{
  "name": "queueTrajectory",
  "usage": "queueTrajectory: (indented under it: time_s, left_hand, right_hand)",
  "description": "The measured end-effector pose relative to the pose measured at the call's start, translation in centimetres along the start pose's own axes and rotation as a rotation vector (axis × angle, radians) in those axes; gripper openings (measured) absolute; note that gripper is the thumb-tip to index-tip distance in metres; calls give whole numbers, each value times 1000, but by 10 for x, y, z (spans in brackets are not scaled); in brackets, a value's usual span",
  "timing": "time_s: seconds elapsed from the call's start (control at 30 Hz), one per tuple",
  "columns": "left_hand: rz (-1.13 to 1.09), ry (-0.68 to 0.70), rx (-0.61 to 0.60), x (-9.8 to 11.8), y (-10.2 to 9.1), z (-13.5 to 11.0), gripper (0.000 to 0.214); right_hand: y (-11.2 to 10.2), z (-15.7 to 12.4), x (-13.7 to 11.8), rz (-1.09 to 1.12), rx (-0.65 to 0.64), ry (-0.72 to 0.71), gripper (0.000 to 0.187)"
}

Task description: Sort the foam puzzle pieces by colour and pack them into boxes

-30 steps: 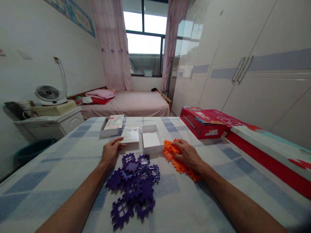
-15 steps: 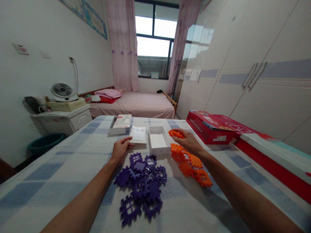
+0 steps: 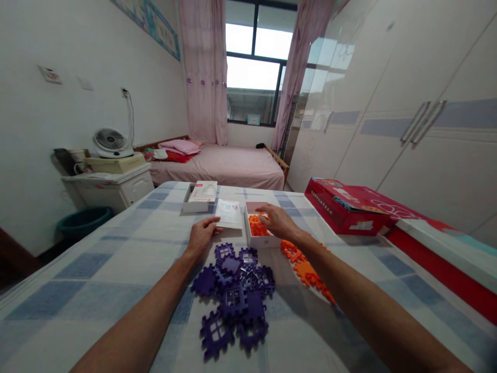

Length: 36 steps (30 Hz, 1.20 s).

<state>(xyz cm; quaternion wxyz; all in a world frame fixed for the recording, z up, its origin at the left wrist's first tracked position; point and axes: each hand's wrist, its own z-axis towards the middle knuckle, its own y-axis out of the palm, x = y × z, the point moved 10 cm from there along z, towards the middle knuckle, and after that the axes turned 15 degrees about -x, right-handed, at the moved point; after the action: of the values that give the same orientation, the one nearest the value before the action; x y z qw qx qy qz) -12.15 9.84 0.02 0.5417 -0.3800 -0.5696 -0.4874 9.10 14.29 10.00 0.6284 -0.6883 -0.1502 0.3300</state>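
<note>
My right hand is over a white open box, fingers stretched and apart. Beneath its fingertips, orange toothed tiles lie inside that box. More orange tiles are spread on the table to the right, partly hidden by my forearm. My left hand rests on the tablecloth, its fingertips at the near left edge of a flat white packet; the fingers look extended and not wrapped round it. Between my forearms lies a loose pile of purple toothed tiles, some with window-like cutouts.
Another small white box with a printed lid leaning on it stands at the far left of the table. A large red box and a long red-and-white box line the right side. A bed stands beyond the table.
My right hand has moved left from above the orange pile to the white box; the orange tiles it held now lie inside. My left hand stays by the packet. The view has shifted slightly.
</note>
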Motion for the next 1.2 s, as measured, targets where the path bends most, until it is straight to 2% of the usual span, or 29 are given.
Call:
queueTrajectory:
  time_s: [0.13,0.23,0.37,0.47,0.63,0.77,0.83,0.93,1.03,1.2]
  left_hand:
    - [-3,-18,10,0,0,-1,27]
    - [-6,-39,14,-1,0,-2,28]
    - [7,-34,9,1,1,-3,28]
    - [11,-47,11,1,1,-3,27]
    - [36,-54,11,2,1,-3,26]
    - [53,-60,12,2,1,-3,25]
    - [56,-59,7,2,2,-3,26]
    - [49,-60,5,2,2,-4,27]
    - [42,-64,4,2,3,-4,27]
    - [54,-46,-8,0,2,-1,28]
  right_hand:
    - [16,-3,-7,-193,-171,-1,35]
    - [20,-9,-10,-216,-229,-11,30]
    - [12,-12,-3,-248,-183,27,30]
    - [8,-4,11,-284,-128,90,30]
    - [21,19,27,-277,-149,118,41]
    - [20,24,35,-275,-95,163,44]
    - [23,26,39,-264,-117,174,45]
    - [31,30,44,-230,-163,161,49]
    - [30,30,43,-208,-125,133,51]
    - [25,9,30,-186,-132,23,44]
